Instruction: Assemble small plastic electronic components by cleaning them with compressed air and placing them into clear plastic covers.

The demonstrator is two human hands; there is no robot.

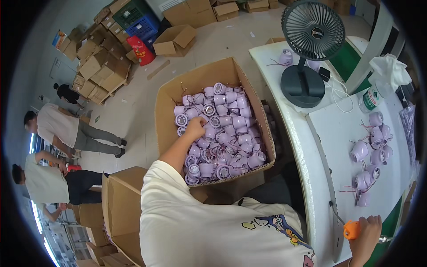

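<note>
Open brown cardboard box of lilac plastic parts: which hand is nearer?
Left: the left hand is inside the box, among the lilac plastic parts; the right hand is outside, to its right.

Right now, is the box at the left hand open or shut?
The box is open: nothing covers its top, lilac parts show inside, and the left hand reaches in.

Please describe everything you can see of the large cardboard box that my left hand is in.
The large cardboard box is brown and open-topped, with upright walls and a corrugated look along its rim. It stands left of the white table, its base hidden. Inside, a heap of lilac, plastic-looking cup-shaped housings with thin reddish wires covers its floor. The left hand is among them, and the forearm crosses the box's near-left corner.
</note>
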